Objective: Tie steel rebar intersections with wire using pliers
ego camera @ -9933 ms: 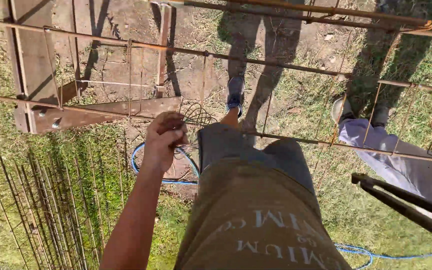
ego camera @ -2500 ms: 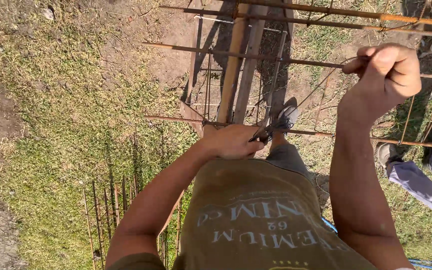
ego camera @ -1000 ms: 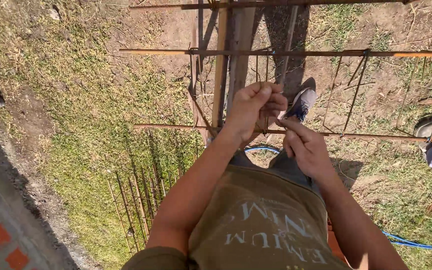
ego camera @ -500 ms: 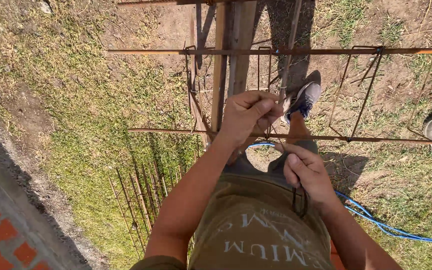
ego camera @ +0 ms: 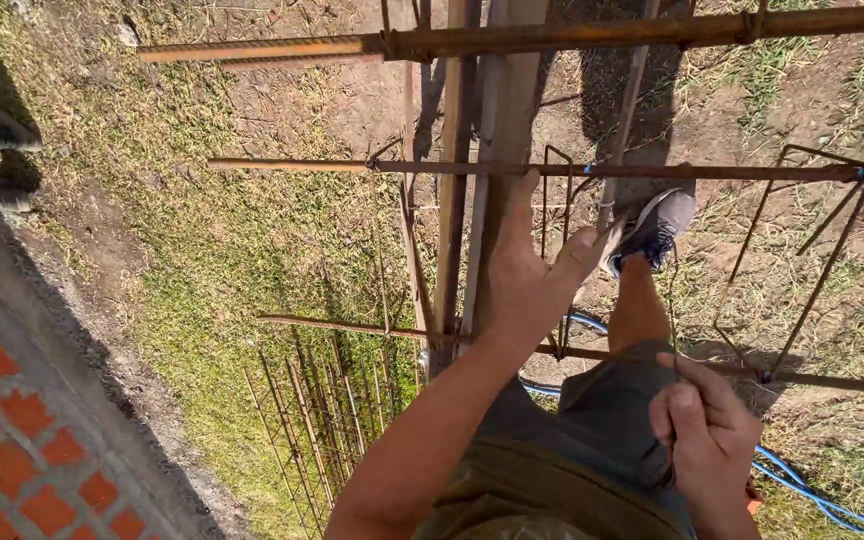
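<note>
the work in hand looks like tying up a cage of rusty brown steel reinforcing bars (ego camera: 592, 170): the left hand (ego camera: 527, 280) reaches forward with fingers spread wide and gripping nothing, its fingertips up against the long upper bar beside a rusty bent-steel stirrup loop (ego camera: 555, 200), while the right hand (ego camera: 707, 440) is curled closed low by the hip, pinching a thin dark length of tie wire (ego camera: 674, 320) that runs up toward the grey sneaker (ego camera: 652, 228). the next move, i judge, calls for the open hand to steady the bar and stirrup where they cross, with the wire brought up to that joint. no container shows; a bundle of spare rusty rods (ego camera: 322, 420) lies on the grass and a blue hose (ego camera: 812, 495) trails on the ground.
</note>
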